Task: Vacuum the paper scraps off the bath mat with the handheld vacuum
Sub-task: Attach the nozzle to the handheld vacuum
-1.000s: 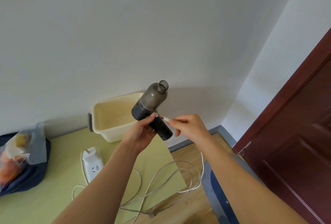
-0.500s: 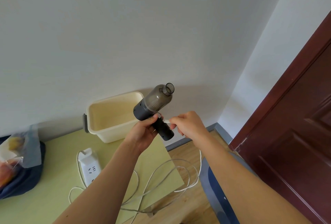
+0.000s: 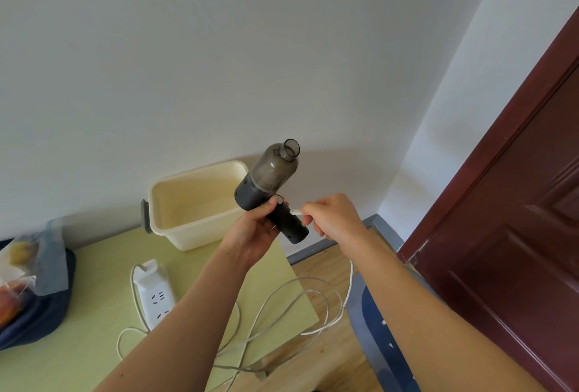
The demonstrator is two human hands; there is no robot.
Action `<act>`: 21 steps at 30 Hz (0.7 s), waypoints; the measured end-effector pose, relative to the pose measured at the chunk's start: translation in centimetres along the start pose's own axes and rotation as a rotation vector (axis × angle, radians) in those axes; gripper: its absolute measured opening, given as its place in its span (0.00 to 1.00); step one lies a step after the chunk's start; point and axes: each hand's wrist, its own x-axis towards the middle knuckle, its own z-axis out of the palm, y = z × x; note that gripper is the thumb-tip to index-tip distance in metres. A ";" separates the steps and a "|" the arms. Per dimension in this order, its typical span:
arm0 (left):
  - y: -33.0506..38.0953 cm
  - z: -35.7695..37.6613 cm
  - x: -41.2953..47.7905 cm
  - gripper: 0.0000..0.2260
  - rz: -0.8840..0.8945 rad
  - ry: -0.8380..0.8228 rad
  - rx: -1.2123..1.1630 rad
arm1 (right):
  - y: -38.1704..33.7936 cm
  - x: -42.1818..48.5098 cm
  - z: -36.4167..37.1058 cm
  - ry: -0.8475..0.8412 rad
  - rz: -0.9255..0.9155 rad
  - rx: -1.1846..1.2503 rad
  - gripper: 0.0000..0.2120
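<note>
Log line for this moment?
left hand grips handheld vacuum | right hand pinches white cable plug at its handle | vacuuming not begun

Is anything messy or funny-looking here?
The white cable that the right hand pinches sprawls in loose tangled loops off the green table's edge. Nothing looks spilled or broken.

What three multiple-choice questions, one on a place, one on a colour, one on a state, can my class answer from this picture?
1. Where is the tub?
A. in a sink
B. on the table by the wall
C. on a chair

2. What colour is the door?
A. white
B. dark red
C. blue

3. The right hand is:
A. hanging free
B. flat on a shelf
C. pinching the cable's end at the vacuum

Answers: B, it sits on the green top; B, its panels show dark red; C, it pinches the white plug by the handle.
</note>
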 end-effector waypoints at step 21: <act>-0.1 0.4 0.3 0.10 0.017 -0.045 0.162 | 0.1 -0.1 -1.3 -0.101 0.067 0.114 0.10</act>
